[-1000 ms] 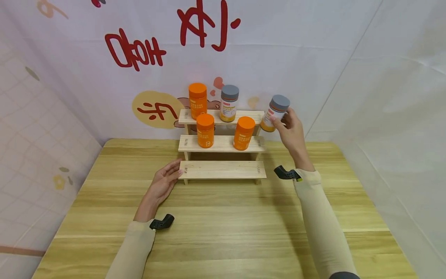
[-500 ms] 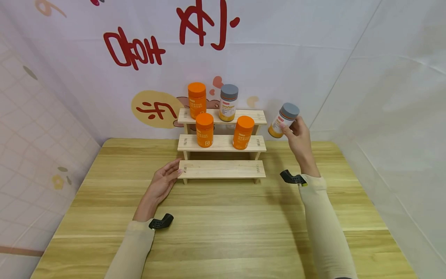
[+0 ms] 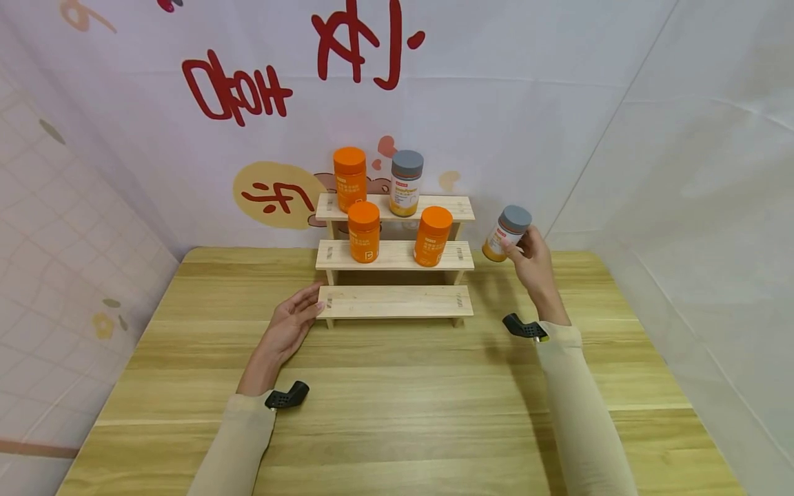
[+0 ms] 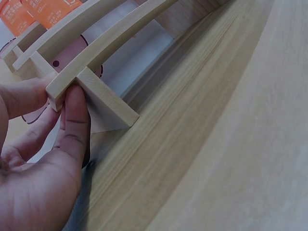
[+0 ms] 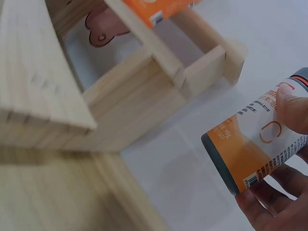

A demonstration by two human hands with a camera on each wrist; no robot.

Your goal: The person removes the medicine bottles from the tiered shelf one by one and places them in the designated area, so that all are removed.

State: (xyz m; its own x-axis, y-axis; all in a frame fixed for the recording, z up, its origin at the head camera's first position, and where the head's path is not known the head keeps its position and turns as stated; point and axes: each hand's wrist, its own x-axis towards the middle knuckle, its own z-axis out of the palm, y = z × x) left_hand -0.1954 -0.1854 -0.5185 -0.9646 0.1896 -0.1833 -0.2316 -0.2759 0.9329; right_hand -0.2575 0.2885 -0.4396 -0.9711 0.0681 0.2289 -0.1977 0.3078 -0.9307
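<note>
My right hand (image 3: 535,265) grips a grey-capped supplement bottle (image 3: 506,233) with a white and orange label, tilted, off the right end of a three-tier wooden display rack (image 3: 397,301). In the right wrist view, thumb and fingers wrap the bottle (image 5: 257,137) from opposite sides. At the rack's left end my left hand (image 3: 291,325) pinches the edge of the lowest shelf; the left wrist view has the thumb above the board (image 4: 72,77) and fingers below. On the top tier stand an orange bottle (image 3: 350,179) and another grey-capped bottle (image 3: 406,184).
Two more orange bottles, a left one (image 3: 364,233) and a right one (image 3: 433,236), stand on the middle tier. The rack rests on a wood-grain table (image 3: 384,406), close to a white printed backdrop (image 3: 527,103). Similar sheets rise at both sides.
My right hand has carried the grey-capped bottle from beside the top tier's right end outward to the right, then lower. The left hand stays at the lowest shelf.
</note>
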